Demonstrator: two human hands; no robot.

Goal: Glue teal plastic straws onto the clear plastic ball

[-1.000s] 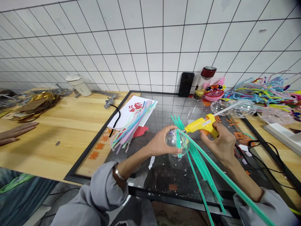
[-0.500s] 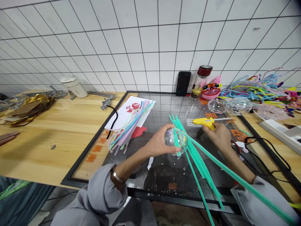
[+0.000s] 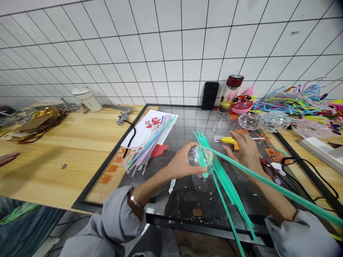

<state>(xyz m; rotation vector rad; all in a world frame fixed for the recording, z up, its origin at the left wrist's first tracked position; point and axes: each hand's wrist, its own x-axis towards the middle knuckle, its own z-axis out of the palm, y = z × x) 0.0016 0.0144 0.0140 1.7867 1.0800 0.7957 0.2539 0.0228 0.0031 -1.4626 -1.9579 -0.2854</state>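
Observation:
My left hand (image 3: 184, 162) is closed around a clear plastic ball (image 3: 193, 151), fingers above and thumb below. Short green strips lie across the ball's front under my thumb, and a long green pipe cleaner (image 3: 241, 165) runs from it toward the lower right. Beneath the ball, a bundle of green pipe cleaners (image 3: 227, 189) lies on the dark glass mat. My right hand (image 3: 243, 151) is open, fingers apart, just beside a yellow hot glue gun (image 3: 227, 140) on the mat. Part of the glue gun is hidden behind my fingers; a glue stick (image 3: 259, 138) pokes out its back.
Pastel pipe cleaners (image 3: 150, 142) lie on white paper (image 3: 134, 134) to the left. A phone (image 3: 210, 95) and a glass bottle (image 3: 227, 98) stand by the wall. Clear balls (image 3: 249, 121) and piled pipe cleaners (image 3: 292, 101) sit right, near black cords (image 3: 302, 175). Another person's hand (image 3: 8, 159) is far left.
My right hand has let go of the glue gun, which now rests on the mat, and its fingers have spread. My left hand keeps holding the ball.

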